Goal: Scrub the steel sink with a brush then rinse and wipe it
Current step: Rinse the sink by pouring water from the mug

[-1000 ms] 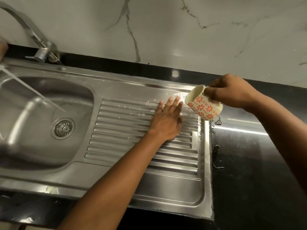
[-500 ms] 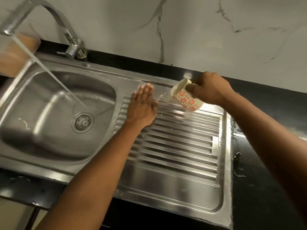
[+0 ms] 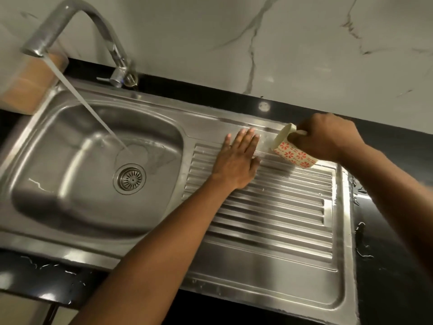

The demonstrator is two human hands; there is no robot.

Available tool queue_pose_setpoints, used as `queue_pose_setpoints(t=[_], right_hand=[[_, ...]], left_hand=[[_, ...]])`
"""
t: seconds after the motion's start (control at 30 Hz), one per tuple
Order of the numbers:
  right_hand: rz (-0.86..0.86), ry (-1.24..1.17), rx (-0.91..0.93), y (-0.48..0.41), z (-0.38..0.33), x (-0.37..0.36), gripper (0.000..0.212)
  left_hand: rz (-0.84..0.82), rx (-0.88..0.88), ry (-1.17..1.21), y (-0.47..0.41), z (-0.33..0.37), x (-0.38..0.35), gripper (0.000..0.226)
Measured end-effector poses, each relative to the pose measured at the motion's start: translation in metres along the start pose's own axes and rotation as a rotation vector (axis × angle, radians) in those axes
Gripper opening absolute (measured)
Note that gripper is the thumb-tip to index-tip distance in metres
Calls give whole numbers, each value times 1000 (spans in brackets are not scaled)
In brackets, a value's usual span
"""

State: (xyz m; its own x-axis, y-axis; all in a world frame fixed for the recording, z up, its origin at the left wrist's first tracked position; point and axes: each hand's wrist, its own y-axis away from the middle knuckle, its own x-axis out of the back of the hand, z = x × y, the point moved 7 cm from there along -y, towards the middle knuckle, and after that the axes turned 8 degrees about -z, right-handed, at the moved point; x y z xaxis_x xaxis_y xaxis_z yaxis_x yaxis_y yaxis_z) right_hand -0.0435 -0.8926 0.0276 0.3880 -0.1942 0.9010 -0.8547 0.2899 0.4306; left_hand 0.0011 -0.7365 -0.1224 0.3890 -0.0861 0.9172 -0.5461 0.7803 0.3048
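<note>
Left hand: the left hand (image 3: 236, 160) lay flat and open on the ribbed drain part, fingers (image 3: 246, 139) spread, holding nothing.
Right hand: the right hand (image 3: 325, 139) was wrapped round the handle of one cup (image 3: 293, 152).
Cup: one cream cup with red flowers, tipped on its side, mouth turned to the left hand, just above the top edge of the ribs.
Sink: one steel sink (image 3: 269, 261), with one deep bowl on the left and one ribbed part on the right.
Drain: one round drain (image 3: 129, 178) sat in the bottom of the bowl.
Tap: one bent steel tap (image 3: 77, 22) was on, and one stream of water (image 3: 77, 95) fell into the bowl.
Bench: the black bench (image 3: 384, 277) round the sink had small wet spots.
Wall: pale marble with dark lines (image 3: 304, 43) stood behind.
Corner: something brown and blurry (image 3: 23, 85) sat at the far left; I could not tell what.
</note>
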Motion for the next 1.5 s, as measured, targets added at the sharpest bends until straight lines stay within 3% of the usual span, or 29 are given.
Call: queue_pose_setpoints(t=[0.17,0.27,0.37,0.5,0.6,0.73,0.93,1.03,1.17,1.27,1.37,1.5], right_hand=[[59,77,73,-23,-72,2,41],[63,-10,114,-26,-96,5,40],[-61,-174,147,-19,-97,1,33],[-205,-674,91,17,-62,-12,25],[-208,-788,7,53,-18,-19,28],[-146,-662,-186,99,43,-21,22],[-41,-175,-281,112,77,-18,33],[-21,-67,-216,107,66,-21,38],[-18,7,-42,109,36,-33,35],[-56,-162,-22,117,39,-41,32],[-98,-501,-93,130,68,-54,30],[-35,-857,-228,155,107,-57,23]], left_hand=[[68,66,14,7,-52,10,66],[123,217,68,28,-106,13,66],[113,364,72,49,-144,15,69],[54,341,74,63,-113,4,74],[25,229,72,72,-53,-12,75],[-15,54,81,66,43,-32,73],[-123,-148,-36,30,159,-46,70],[-144,-170,-41,22,180,-54,68],[-57,-108,-30,36,157,-52,68],[3,36,22,58,113,-45,71],[14,230,35,87,61,-42,74],[-15,323,31,99,42,-42,76]])
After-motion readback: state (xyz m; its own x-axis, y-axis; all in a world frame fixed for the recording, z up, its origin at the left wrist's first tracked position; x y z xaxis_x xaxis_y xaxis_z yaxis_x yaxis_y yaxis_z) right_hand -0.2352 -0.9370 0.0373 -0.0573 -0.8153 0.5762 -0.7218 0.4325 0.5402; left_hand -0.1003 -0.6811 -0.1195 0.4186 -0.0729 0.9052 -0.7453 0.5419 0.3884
